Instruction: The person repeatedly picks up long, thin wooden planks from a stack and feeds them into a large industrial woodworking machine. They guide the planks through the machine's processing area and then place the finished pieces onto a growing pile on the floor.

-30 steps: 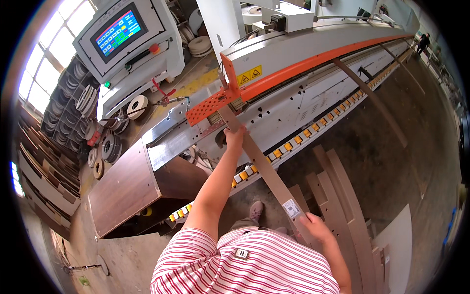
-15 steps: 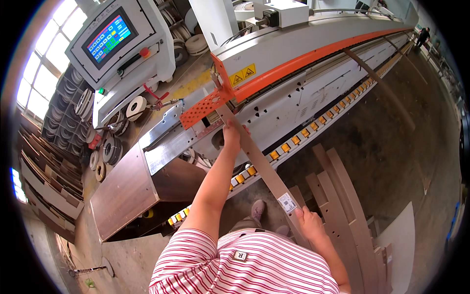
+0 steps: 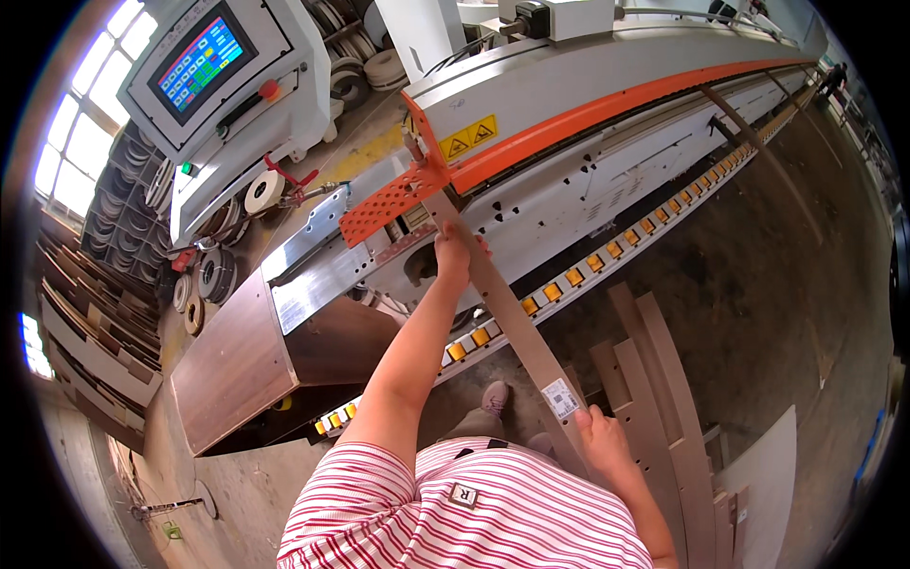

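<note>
A long narrow brown board point(image 3: 517, 327) slants from the machine's infeed down to my right side. Its far end lies at the orange perforated guard point(image 3: 391, 204) of a long grey edge-banding machine point(image 3: 569, 81). My left hand point(image 3: 453, 256) is wrapped round the board near that end, with some fingers hidden beneath. Lower down, my right hand point(image 3: 602, 438) grips the board's edge just beside a white label point(image 3: 559, 398). The board's near end is hidden by my shirt and arm.
A control panel with a lit screen point(image 3: 202, 63) stands at the upper left. Yellow rollers point(image 3: 573, 277) line the machine's near side. More brown boards point(image 3: 654, 417) stand at the right. A brown wooden box point(image 3: 237, 365) juts out at the left; edging rolls point(image 3: 216, 275) lie beyond.
My view has shifted slightly, so the machine and panel sit a little differently. Both hands keep their hold on the board, which stays at the guard.
</note>
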Motion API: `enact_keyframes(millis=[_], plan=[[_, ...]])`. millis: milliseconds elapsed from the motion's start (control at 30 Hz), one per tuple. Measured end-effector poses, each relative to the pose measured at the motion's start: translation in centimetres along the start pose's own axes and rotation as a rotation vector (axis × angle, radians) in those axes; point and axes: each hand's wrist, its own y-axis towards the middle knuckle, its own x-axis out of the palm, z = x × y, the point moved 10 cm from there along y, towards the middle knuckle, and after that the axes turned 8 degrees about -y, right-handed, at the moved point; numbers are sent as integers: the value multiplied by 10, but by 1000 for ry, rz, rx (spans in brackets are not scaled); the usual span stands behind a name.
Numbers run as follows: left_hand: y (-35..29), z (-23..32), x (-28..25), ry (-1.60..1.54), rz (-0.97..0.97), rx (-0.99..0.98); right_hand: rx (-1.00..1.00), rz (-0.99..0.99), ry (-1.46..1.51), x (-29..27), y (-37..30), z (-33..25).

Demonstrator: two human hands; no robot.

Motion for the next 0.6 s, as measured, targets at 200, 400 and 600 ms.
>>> enact_keyframes(millis=[200, 400, 600], plan=[[27, -32, 45, 18, -4, -29, 58, 0, -62, -21, 15, 31], [181, -62, 49, 128, -493, 92, 125, -62, -5, -61, 47, 61], [160, -20, 41, 674, -454, 222, -17, 1016, -134, -144, -62, 85]])
